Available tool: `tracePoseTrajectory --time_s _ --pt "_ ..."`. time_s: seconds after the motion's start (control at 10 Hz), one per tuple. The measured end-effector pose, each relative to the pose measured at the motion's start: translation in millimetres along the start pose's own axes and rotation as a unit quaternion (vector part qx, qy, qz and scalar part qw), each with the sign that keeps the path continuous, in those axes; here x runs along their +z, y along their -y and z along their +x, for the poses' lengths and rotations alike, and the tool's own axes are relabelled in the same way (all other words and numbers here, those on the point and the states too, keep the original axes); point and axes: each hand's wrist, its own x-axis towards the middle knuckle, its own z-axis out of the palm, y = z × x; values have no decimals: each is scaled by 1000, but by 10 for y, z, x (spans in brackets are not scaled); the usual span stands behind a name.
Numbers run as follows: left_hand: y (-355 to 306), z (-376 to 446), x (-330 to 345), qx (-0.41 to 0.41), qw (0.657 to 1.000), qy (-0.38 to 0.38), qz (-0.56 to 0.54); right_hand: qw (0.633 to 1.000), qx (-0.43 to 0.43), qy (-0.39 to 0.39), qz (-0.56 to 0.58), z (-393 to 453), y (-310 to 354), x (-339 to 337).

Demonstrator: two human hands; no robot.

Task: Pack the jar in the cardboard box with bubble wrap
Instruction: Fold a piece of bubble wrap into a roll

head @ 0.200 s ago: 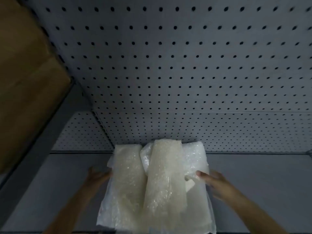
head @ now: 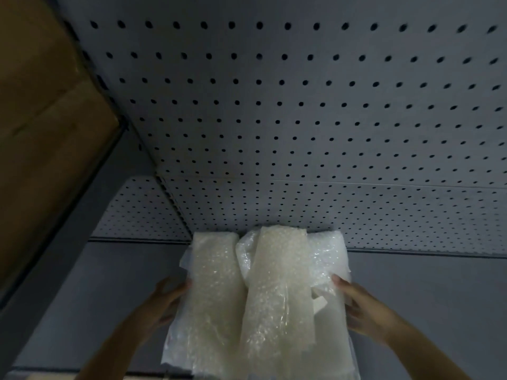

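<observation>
We see a stack of bubble wrap [head: 263,303] in the lower centre of the frame, lying on a grey shelf surface [head: 428,292]. It looks like several folded sheets or bags: one strip on the left, one overlapping strip in the middle, a crumpled clearer piece behind at the right. The far end of the stack sits right at the base of the grey pegboard back wall [head: 301,119], which fills the upper and middle frame.

Left hand [head: 164,300] comes in from the lower left, fingers against the left edge of the bubble wrap; the fingertips go under or behind the plastic, so we cannot tell whether they curl round it or just press. Right hand [head: 362,308] comes in from the lower right, thumb on top of the right edge of the stack and fingers along its side, grasping that edge.

A brown cardboard box [head: 41,127] fills the upper left of the frame, blurred, well apart from the hands. A second pegboard panel [head: 140,212] sits left of centre, below the box edge.

Jar not visible to us.
</observation>
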Motion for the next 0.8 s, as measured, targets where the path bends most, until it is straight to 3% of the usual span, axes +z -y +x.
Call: tracePoseTrajectory --time_s 0.2,0.5,0.8 --pt "-326 -246 193 -32 996 59 -57 997 55 43 -25 124 97 -1" --pt "-307 -202 316 32 994 64 -82 995 -29 27 -95 32 105 191" --pt "-412 -545 551 106 982 124 -90 987 -109 -10 -117 -179 30 226"
